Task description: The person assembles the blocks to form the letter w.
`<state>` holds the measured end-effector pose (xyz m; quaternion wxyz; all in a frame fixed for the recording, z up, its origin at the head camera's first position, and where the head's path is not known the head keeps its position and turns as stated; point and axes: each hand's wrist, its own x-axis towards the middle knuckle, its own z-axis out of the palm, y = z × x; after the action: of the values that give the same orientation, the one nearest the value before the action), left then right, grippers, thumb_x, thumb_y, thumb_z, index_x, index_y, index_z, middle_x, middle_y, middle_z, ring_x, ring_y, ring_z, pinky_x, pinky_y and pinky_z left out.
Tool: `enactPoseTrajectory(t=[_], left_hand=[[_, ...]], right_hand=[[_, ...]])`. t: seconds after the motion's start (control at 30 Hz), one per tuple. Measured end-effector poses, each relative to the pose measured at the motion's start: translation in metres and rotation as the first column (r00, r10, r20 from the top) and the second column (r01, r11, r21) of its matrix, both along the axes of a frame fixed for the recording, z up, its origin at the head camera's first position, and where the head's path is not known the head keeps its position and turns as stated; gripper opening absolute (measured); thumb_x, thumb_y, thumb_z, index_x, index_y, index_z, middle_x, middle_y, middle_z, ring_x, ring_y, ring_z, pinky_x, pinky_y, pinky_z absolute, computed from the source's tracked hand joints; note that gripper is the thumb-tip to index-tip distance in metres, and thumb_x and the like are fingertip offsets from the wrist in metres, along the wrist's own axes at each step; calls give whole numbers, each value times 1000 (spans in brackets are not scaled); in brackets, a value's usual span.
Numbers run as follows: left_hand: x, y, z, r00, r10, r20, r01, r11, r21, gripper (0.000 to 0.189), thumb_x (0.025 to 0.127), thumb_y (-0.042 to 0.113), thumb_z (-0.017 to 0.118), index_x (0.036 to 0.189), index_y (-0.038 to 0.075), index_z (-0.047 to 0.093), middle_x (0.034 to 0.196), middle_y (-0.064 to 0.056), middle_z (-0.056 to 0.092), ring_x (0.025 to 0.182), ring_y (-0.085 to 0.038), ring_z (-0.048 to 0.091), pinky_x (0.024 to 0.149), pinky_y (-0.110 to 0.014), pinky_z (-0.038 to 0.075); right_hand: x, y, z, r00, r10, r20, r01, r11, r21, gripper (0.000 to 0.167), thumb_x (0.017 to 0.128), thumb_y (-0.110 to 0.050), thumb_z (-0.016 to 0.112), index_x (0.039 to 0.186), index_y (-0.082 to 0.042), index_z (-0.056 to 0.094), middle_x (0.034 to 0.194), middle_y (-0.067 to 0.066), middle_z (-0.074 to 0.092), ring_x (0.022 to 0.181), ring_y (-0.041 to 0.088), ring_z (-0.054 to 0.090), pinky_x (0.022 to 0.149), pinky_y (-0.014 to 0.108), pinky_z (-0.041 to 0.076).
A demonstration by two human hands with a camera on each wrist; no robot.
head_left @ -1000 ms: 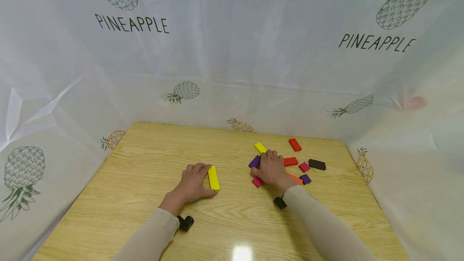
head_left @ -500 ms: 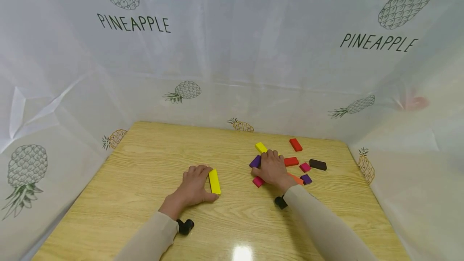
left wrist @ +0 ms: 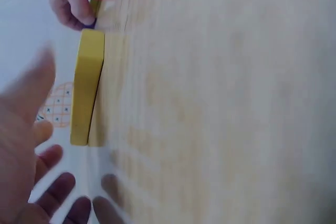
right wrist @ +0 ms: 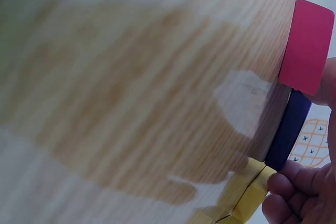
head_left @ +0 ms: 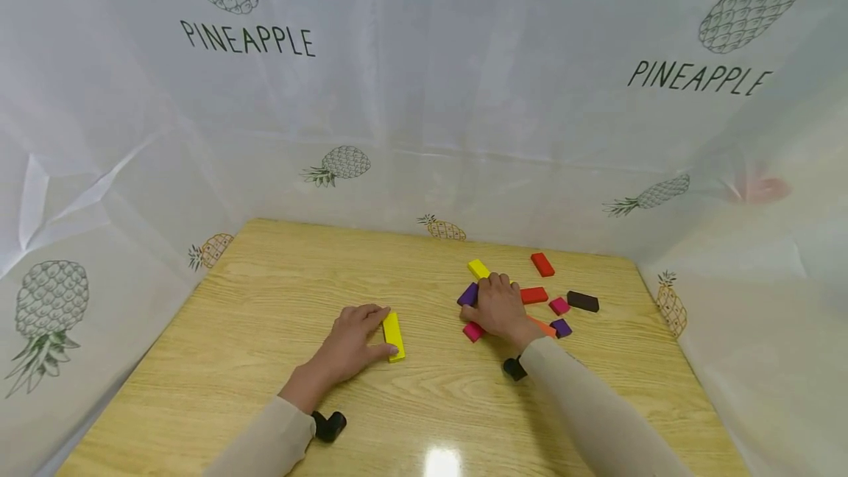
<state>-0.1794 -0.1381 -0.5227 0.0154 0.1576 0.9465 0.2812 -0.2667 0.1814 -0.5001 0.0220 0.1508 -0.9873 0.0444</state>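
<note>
A yellow wooden block (head_left: pixel 394 336) lies lengthwise near the middle of the table. My left hand (head_left: pixel 347 344) is around its left side, fingers spread at the far end and thumb overlapping the near end in the head view. In the left wrist view, that hand's fingers look straight and spread beside the yellow block (left wrist: pixel 88 87). My right hand (head_left: pixel 501 306) rests low over a group of blocks, fingers loosely bent. Around it lie a purple block (head_left: pixel 468 294), a pink block (head_left: pixel 473 331) and another yellow block (head_left: pixel 478 269). Its fingertips are right at a yellow block (right wrist: pixel 253 196) in the right wrist view.
Right of the right hand lie two red blocks, one (head_left: pixel 542 264) farther back, a dark brown block (head_left: pixel 583 301), a small pink block (head_left: pixel 559 306), a small purple block (head_left: pixel 561 327) and an orange block (head_left: pixel 542 326). A pineapple-print curtain (head_left: pixel 424 94) surrounds the wooden table (head_left: pixel 298 271).
The yellow block by my left hand has slid slightly toward me. The left thumb now overlaps its near end. My right hand has stayed in place.
</note>
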Motion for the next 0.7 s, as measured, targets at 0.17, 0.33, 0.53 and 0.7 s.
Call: enactPoseTrajectory(t=[0.17, 0.33, 0.53, 0.7], left_hand=[[7, -2, 3, 999, -21, -25, 24, 994, 102, 48, 99, 39, 74, 144, 20, 68, 153, 0, 61, 130, -25, 58, 109, -49, 49], [10, -3, 2, 997, -63, -42, 66, 995, 72, 43, 98, 38, 75, 138, 23, 73, 152, 2, 61, 112, -15, 59, 98, -42, 53], [13, -3, -2, 997, -69, -35, 71, 996, 61, 42, 99, 38, 74, 138, 22, 73, 153, 3, 61, 129, -22, 57, 109, -51, 49], [16, -1, -1, 995, -93, -23, 95, 992, 79, 43, 100, 37, 72, 139, 20, 72, 154, 2, 60, 137, -28, 54, 112, -59, 43]], right_hand=[[-1, -1, -1, 1000, 0, 0, 0, 1000, 10, 59, 95, -50, 65, 117, 5, 65, 108, 19, 59, 100, 36, 51, 88, 51, 44], [-3, -2, 0, 1000, 6, 0, -6, 1000, 10, 57, 94, -50, 65, 115, 4, 65, 106, 18, 57, 99, 35, 49, 86, 49, 41], [-4, -4, 2, 1000, 12, 18, -13, 1000, 5, 58, 94, -51, 67, 113, 3, 65, 105, 17, 57, 97, 34, 48, 83, 48, 39], [-8, -14, 10, 998, 64, 2, -64, 998, 3, 55, 94, -47, 70, 116, 3, 65, 111, 18, 60, 101, 35, 49, 86, 49, 41]])
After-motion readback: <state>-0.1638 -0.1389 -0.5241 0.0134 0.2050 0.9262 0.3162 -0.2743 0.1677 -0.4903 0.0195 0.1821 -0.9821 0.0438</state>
